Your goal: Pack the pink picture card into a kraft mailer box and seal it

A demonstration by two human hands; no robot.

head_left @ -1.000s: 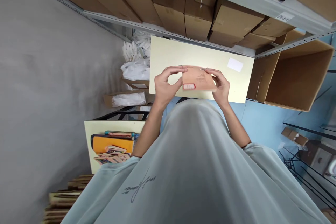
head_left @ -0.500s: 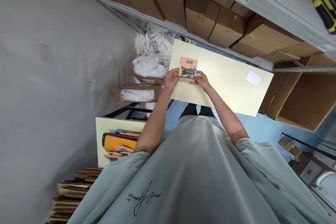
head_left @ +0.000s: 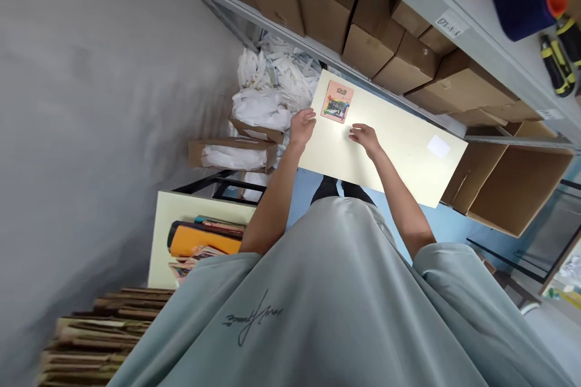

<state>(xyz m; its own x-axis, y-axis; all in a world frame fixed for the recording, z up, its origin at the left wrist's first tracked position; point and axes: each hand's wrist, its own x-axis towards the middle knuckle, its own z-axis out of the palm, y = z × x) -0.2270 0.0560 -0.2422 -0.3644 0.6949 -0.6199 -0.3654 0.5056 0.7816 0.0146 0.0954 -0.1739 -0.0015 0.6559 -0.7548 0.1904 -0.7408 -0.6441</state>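
A pink booklet (head_left: 337, 101) with a dark picture and coloured corners on its cover lies flat on the pale cream table (head_left: 390, 139), near the table's far left end. My left hand (head_left: 302, 127) hovers at the table's left edge, just left of the booklet, its fingers stretched out and holding nothing. Below and to the right of the booklet is my right hand (head_left: 365, 138), fingers apart over bare tabletop and also free of any object. Neither hand touches the booklet. Towards the table's right end lies a small white paper (head_left: 438, 146).
Cardboard boxes (head_left: 372, 42) line the shelf behind the table. A large open carton (head_left: 517, 187) stands at the right. Left are white bags (head_left: 261, 110) and a side table (head_left: 163, 217) holding an orange item (head_left: 200, 243) and papers. Flattened cardboard (head_left: 95, 332) is stacked lower left.
Both hands have let go of the booklet, which now lies on the table. My left hand has drawn off to its left, my right hand to its lower right. The camera view has turned slightly.
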